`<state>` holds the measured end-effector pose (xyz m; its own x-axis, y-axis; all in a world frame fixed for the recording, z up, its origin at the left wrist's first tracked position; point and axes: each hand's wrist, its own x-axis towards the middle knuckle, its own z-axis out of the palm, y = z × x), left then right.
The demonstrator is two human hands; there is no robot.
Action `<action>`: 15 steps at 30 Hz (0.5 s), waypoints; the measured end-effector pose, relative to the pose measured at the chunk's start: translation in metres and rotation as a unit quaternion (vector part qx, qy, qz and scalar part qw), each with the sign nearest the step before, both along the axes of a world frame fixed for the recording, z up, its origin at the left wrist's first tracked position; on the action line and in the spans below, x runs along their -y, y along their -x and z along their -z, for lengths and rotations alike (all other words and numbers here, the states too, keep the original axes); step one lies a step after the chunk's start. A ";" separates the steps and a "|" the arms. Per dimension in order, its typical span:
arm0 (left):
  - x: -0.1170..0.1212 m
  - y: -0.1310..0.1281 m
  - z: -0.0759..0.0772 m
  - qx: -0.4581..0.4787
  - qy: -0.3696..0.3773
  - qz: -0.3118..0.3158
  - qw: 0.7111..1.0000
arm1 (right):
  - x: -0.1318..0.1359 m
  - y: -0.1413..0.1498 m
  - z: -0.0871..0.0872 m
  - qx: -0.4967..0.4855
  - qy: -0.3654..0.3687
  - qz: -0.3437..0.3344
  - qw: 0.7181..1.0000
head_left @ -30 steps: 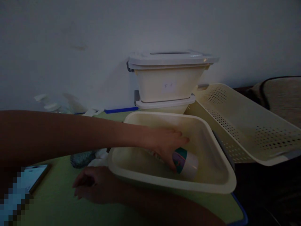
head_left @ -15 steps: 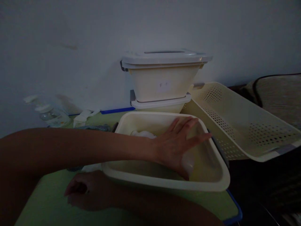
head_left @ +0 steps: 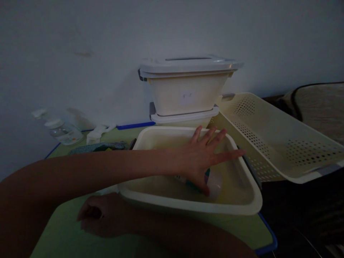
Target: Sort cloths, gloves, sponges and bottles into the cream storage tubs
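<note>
My left hand (head_left: 200,157) reaches across into a cream plastic bin (head_left: 188,205), its fingers spread wide. Below the palm lies a pale bottle-like container (head_left: 214,184) with a green and purple label, partly covered by the hand; I cannot tell whether the thumb touches it. My right hand (head_left: 103,215) is under my left forearm, near the front left of the bin and over the green tabletop (head_left: 64,222). Its fingers curl into a loose fist around a dark hollow, with nothing visible inside.
Behind the bin, lidded storage boxes (head_left: 188,93) are stacked against the wall. A perforated basket (head_left: 271,143) leans at the right. To the left are a clear pump bottle (head_left: 63,132), a white crumpled item (head_left: 96,134) and a grey-blue cloth (head_left: 88,148).
My left hand has lifted slightly and spread its fingers, showing more of the container's label. A white item seen behind my forearm is now hidden. My right hand has hardly moved.
</note>
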<state>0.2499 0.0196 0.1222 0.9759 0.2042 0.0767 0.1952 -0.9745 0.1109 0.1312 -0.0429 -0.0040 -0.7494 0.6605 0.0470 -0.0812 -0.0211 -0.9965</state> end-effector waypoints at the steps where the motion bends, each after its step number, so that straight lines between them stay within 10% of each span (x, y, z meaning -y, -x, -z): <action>1: 0.001 0.000 0.000 -0.001 -0.002 -0.002 1.000 | 0.000 0.001 0.002 0.000 -0.005 -0.001 1.000; 15: 0.001 -0.002 -0.003 -0.009 -0.014 -0.019 1.000 | -0.003 0.005 0.010 -0.007 -0.072 -0.015 0.997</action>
<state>0.2518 0.0183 0.1250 0.9688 0.2389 0.0656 0.2335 -0.9690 0.0802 0.1265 -0.0402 -0.0141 -0.7677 0.6230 0.1503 -0.0974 0.1184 -0.9882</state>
